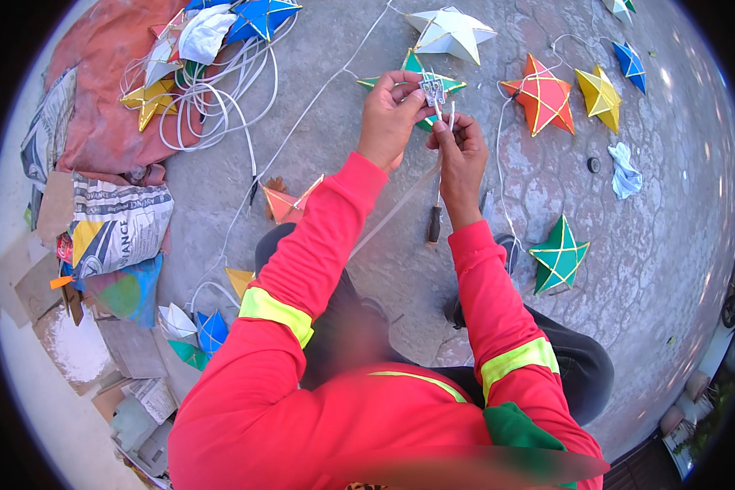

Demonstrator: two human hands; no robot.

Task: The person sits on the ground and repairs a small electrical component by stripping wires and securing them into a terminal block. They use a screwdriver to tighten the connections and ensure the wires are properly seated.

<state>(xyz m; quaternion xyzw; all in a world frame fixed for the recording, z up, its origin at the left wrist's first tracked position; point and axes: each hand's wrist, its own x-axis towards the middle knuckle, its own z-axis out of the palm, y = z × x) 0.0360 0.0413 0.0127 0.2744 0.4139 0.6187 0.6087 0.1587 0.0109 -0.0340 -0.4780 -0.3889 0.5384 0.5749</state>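
Fitting [433,88] is up in front, between both hands. Left hand [388,118] pinches it, fingers closed in; right hand [461,151] pinches white cable [452,114] just below. Both partly cover a green star behind. Screwdriver [434,224] below right hand, can't tell if held. Left sleeve [318,233] partly blocks pink star [282,204]. Cable coil [251,122] upper left, sack [135,233] below it. Red star [539,98], yellow star [600,100], cloth [625,173] off right
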